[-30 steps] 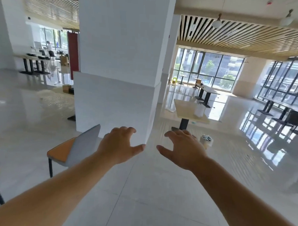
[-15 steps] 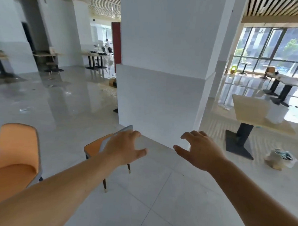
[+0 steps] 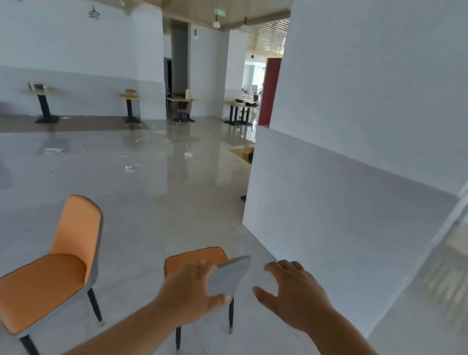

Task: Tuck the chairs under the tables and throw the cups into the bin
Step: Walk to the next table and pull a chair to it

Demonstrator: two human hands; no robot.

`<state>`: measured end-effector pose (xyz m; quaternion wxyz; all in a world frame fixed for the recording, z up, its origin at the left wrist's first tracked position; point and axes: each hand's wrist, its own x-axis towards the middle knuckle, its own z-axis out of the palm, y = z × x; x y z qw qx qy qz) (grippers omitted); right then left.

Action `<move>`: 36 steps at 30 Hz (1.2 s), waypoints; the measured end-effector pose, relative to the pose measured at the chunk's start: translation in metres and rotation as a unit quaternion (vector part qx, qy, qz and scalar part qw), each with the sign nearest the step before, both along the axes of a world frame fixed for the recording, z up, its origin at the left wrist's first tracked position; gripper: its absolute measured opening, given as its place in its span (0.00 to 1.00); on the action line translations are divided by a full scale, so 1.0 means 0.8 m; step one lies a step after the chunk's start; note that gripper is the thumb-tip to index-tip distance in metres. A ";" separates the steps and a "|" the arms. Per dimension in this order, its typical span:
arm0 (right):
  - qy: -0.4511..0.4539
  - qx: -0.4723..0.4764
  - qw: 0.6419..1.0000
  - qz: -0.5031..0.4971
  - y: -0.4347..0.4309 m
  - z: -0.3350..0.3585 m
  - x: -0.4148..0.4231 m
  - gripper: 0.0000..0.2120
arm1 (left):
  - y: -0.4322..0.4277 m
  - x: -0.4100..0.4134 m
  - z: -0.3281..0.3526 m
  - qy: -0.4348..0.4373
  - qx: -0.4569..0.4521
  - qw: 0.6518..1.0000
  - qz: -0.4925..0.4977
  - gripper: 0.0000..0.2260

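At far left, an orange chair (image 3: pixel 49 271) stands alone on the tiled floor (image 3: pixel 151 200), w/ no table near it, so it's not tucked yet. Just right of it, the 2nd chair (image 3: pixel 210 267) has its grey back toward the camera; the left hand (image 3: pixel 195 291) reaches to that back, fingers spread and curling at its top edge, prob. to grab and drag it, though contact is unclear. Right hand (image 3: pixel 294 295) hovers just beside the backrest, spread wide, holding nothing, likely coming in for a 2-handed grip. White pillar (image 3: pixel 362 156) fills the right. Tables (image 3: pixel 129 97) sit well apart along the far wall. No cups or bin visible. Green ceiling sign is too blurred to read; no other writing legible.
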<state>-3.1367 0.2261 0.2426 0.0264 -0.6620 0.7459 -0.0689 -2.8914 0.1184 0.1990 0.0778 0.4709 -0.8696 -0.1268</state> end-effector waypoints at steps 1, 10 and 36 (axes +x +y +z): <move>0.008 0.000 1.000 0.011 -0.036 -0.002 -0.011 0.40 | -0.029 -0.011 -0.004 0.008 -0.001 1.000 0.012 0.43; 0.021 0.036 0.995 0.094 -0.307 -0.050 -0.084 0.33 | -0.268 -0.108 -0.075 0.035 0.041 0.995 0.084 0.42; 0.005 0.263 0.906 0.332 -0.607 -0.420 -0.176 0.17 | -0.415 -0.163 -0.354 -0.090 0.227 0.933 0.263 0.07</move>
